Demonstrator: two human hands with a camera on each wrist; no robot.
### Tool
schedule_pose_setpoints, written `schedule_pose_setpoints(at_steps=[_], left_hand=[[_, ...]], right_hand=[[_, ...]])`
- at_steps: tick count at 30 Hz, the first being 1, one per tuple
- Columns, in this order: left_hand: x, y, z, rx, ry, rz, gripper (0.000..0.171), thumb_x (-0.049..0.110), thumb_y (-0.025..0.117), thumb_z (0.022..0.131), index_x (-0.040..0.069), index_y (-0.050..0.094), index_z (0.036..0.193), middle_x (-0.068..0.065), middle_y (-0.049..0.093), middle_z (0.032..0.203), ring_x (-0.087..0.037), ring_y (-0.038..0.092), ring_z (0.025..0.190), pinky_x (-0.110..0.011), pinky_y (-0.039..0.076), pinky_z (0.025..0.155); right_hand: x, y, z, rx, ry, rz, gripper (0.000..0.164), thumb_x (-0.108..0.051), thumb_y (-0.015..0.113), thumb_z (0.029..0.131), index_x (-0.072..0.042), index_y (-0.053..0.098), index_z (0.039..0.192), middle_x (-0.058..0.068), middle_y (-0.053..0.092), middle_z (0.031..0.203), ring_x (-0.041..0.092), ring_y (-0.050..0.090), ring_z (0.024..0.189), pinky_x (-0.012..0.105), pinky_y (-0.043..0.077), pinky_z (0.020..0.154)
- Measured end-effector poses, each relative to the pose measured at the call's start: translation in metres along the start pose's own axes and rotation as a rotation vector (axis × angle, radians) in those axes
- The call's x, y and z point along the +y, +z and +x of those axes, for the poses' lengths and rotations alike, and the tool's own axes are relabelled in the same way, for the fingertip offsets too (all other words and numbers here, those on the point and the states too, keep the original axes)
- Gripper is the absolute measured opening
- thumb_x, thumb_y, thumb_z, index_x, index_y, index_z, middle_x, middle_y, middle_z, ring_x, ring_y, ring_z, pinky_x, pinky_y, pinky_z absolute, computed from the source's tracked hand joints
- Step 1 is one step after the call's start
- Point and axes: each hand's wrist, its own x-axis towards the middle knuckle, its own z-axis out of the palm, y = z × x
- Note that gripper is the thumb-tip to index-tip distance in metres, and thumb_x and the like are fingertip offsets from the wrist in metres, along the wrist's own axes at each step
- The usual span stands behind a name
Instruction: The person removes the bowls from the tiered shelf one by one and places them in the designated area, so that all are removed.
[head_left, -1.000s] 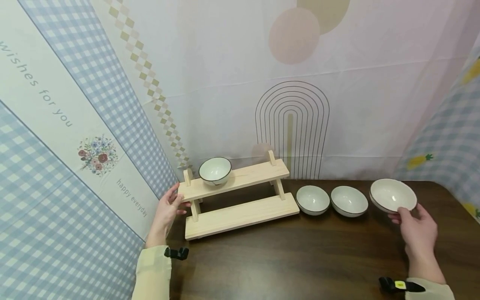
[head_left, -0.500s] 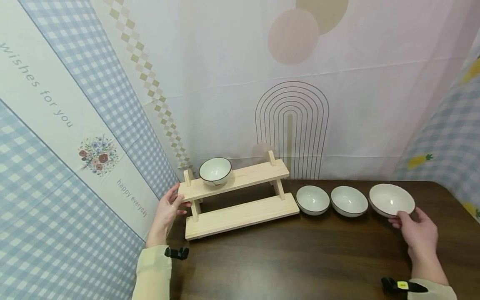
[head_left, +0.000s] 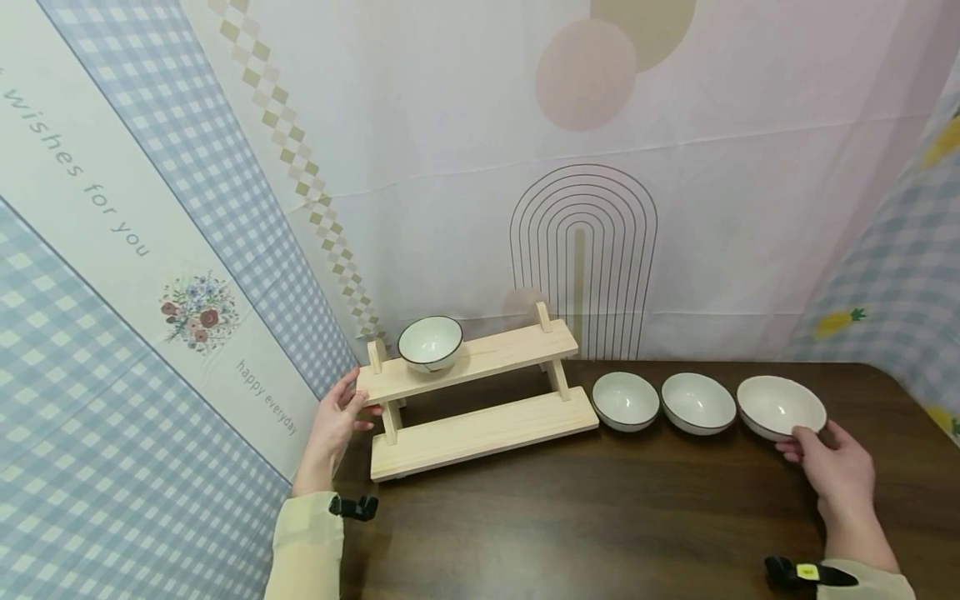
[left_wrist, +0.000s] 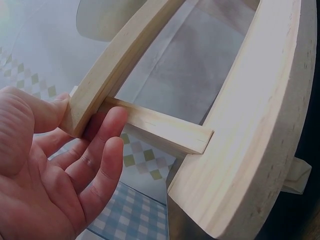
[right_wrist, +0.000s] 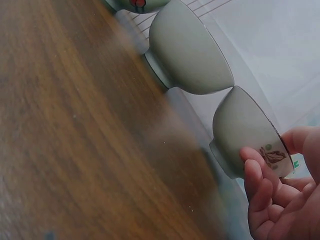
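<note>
My left hand [head_left: 335, 423] holds the left end of the upper board of a two-tier wooden shelf [head_left: 480, 429]. In the left wrist view, the thumb lies on one side of that board [left_wrist: 107, 70] and curled fingers on the other. A white dark-rimmed bowl [head_left: 430, 343] stands on the upper tier, towards the left. My right hand [head_left: 838, 467] pinches the near-right rim of the rightmost bowl [head_left: 780, 406], thumb at the rim and fingers beneath. The right wrist view shows a brown motif on this bowl [right_wrist: 240, 130]; whether its foot touches the table is unclear.
Two similar bowls, a middle one [head_left: 698, 404] and a left one [head_left: 626, 402], stand in a row between the shelf and the held bowl. The dark wooden table [head_left: 570, 517] ends at a patterned cloth backdrop [head_left: 450, 208], with checked cloth at the left.
My right hand has lowered the rightmost bowl and brought it slightly left, beside the middle bowl. The left hand, shelf and other bowls have stayed put.
</note>
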Motion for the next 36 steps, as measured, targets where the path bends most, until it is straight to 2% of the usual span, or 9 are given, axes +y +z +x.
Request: schedule_pose_setpoints(at_steps=[7, 11, 17, 23, 29, 33, 36], left_hand=[[-0.002, -0.001, 0.0, 0.004, 0.009, 0.005, 0.062, 0.006, 0.053, 0.113, 0.006, 0.029, 0.169, -0.028, 0.062, 0.135, -0.017, 0.076, 0.085, -0.031, 0.062, 0.069], [0.0, -0.001, 0.0, 0.003, 0.008, -0.002, 0.061, 0.007, 0.053, 0.113, 0.007, 0.029, 0.169, -0.026, 0.062, 0.135, -0.018, 0.076, 0.086, -0.031, 0.062, 0.068], [0.002, -0.002, -0.002, 0.003, -0.003, -0.007, 0.061, 0.007, 0.052, 0.113, 0.007, 0.028, 0.169, -0.021, 0.064, 0.131, -0.021, 0.077, 0.088, -0.031, 0.062, 0.068], [0.003, -0.002, -0.004, 0.008, -0.01, -0.008, 0.061, 0.007, 0.052, 0.113, 0.007, 0.028, 0.169, -0.021, 0.064, 0.131, -0.027, 0.077, 0.092, -0.033, 0.062, 0.069], [0.003, -0.002, -0.004, 0.003, -0.001, 0.0, 0.061, 0.008, 0.052, 0.114, 0.006, 0.028, 0.169, -0.025, 0.062, 0.135, -0.024, 0.077, 0.09, -0.03, 0.061, 0.067], [0.004, -0.002, -0.003, -0.001, 0.01, 0.0, 0.061, 0.008, 0.052, 0.113, 0.005, 0.028, 0.169, -0.025, 0.063, 0.134, -0.02, 0.077, 0.088, -0.03, 0.062, 0.068], [0.004, -0.003, -0.003, 0.001, 0.012, -0.004, 0.061, 0.008, 0.053, 0.113, 0.005, 0.029, 0.169, -0.02, 0.066, 0.128, -0.017, 0.076, 0.086, -0.031, 0.062, 0.068]], right_hand=[[-0.001, 0.0, 0.001, -0.017, 0.03, 0.047, 0.087, -0.018, 0.058, 0.106, 0.003, 0.002, 0.169, -0.009, 0.071, 0.062, 0.004, 0.07, 0.058, 0.018, 0.058, 0.057], [0.0, -0.001, 0.001, -0.062, 0.02, 0.071, 0.084, -0.018, 0.056, 0.107, 0.007, 0.002, 0.168, -0.009, 0.072, 0.066, 0.004, 0.071, 0.061, 0.018, 0.058, 0.058], [0.003, -0.003, 0.001, -0.126, -0.008, 0.019, 0.08, -0.023, 0.053, 0.11, 0.011, 0.007, 0.166, -0.012, 0.074, 0.07, 0.003, 0.071, 0.063, 0.017, 0.054, 0.057], [0.007, -0.005, 0.002, -0.141, -0.016, -0.041, 0.077, -0.027, 0.052, 0.111, 0.009, 0.012, 0.166, -0.014, 0.074, 0.073, 0.002, 0.07, 0.065, 0.018, 0.052, 0.056], [0.009, -0.007, 0.003, -0.137, -0.036, -0.189, 0.079, -0.034, 0.046, 0.112, 0.011, 0.011, 0.166, -0.018, 0.073, 0.074, 0.001, 0.07, 0.067, 0.02, 0.052, 0.058], [0.009, -0.009, 0.004, -0.152, -0.047, -0.216, 0.082, -0.037, 0.045, 0.112, 0.012, 0.007, 0.166, -0.018, 0.074, 0.075, 0.0, 0.07, 0.068, 0.02, 0.052, 0.059], [0.008, -0.01, 0.004, -0.163, -0.05, -0.24, 0.084, -0.04, 0.044, 0.113, 0.012, 0.004, 0.166, -0.018, 0.074, 0.075, 0.0, 0.07, 0.069, 0.021, 0.052, 0.06]])
